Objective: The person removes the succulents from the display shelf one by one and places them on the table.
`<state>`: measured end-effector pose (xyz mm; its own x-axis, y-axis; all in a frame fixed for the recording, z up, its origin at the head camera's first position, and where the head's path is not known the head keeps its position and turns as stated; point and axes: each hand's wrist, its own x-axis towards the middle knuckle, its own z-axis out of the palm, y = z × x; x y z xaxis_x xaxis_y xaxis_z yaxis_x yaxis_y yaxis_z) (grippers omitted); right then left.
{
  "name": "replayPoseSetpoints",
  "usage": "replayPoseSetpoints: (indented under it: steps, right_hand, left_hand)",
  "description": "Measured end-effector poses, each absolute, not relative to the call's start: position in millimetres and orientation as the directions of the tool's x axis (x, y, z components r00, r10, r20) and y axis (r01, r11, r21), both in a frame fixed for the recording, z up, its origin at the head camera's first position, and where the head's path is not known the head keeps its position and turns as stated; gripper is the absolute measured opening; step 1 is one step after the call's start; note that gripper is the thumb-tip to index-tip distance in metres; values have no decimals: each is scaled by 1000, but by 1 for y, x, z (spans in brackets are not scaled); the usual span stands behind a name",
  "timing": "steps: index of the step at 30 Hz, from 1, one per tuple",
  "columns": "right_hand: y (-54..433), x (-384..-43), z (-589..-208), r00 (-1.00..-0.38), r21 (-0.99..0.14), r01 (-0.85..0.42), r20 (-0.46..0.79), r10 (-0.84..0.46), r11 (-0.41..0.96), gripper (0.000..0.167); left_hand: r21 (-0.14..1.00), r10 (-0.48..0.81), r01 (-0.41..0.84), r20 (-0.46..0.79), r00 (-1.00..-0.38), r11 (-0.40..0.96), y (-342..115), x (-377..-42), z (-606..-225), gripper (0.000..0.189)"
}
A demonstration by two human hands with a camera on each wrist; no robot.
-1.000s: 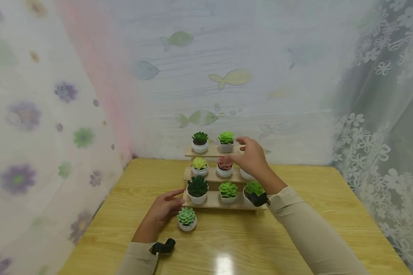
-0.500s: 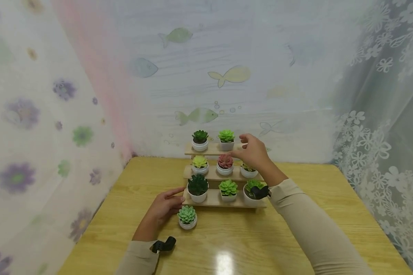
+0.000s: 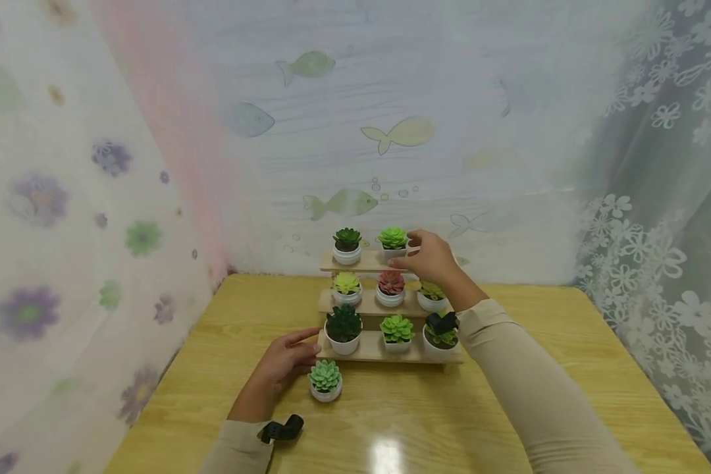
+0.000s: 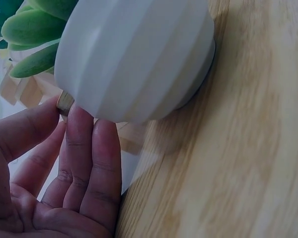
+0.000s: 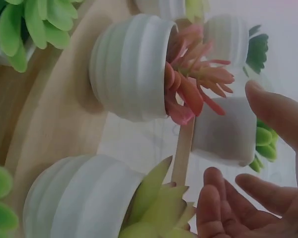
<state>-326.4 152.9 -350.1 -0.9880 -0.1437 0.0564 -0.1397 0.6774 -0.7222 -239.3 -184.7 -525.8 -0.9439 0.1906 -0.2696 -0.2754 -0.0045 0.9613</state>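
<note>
White square pot [image 3: 394, 252] holding a bright-green succulent [image 3: 393, 237]. Sits upright on the top tier of the wooden stepped stand [image 3: 364, 345], just left of the right grip [image 3: 432, 257]. Lies far nearer to that side than to the left grip [image 3: 281, 359], down at the stand's lower left end. Shows no marked long axis; along the stand, a long axis running left to right across the desk [image 3: 450, 408].

Right grip spread, thumb and fingers well parted in the right wrist view; cannot tell from here about contact with the pot. Left grip pinching the end of the bottom tier, just beside the pale-green succulent [image 3: 324, 376] standing on the desk. Directly below the right thumb, the red succulent [image 3: 391, 283] on the middle tier, with little clearance by the look of it.

Against the frame half a second earlier: right thumb farther left, now overlapping the square pot's lower edge in the head view, index fingertip closer to the green leaves. Left grip and plants seemingly unmoved, apart from a slight shift of the whole view.
</note>
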Motion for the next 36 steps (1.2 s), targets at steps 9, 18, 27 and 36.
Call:
replayPoseSetpoints:
  steps: [9,18,27,36]
  right_hand:
    - [149,-336,-355,-989,-733,-119,28,-145,670,91]
    - [149,-340,-358,-990,-753,-99,9,-140,650,91]
    - [153,-343,-357,-990,-754,-102,10,-143,649,86]
    - [154,-344,-356,-989,-763,-88,-9,-147,641,83]
  left_hand:
    - [968,196,-251,-246,-949,-2,-185,-238,-527,57]
    - [965,177,-263,-259,-949,0,-184,-237,-526,55]
    - [965,173,-262,-256,-951,-10,-183,-241,-526,53]
    - [964,182,-266,-260,-948,-10,-185,-240,-526,53]
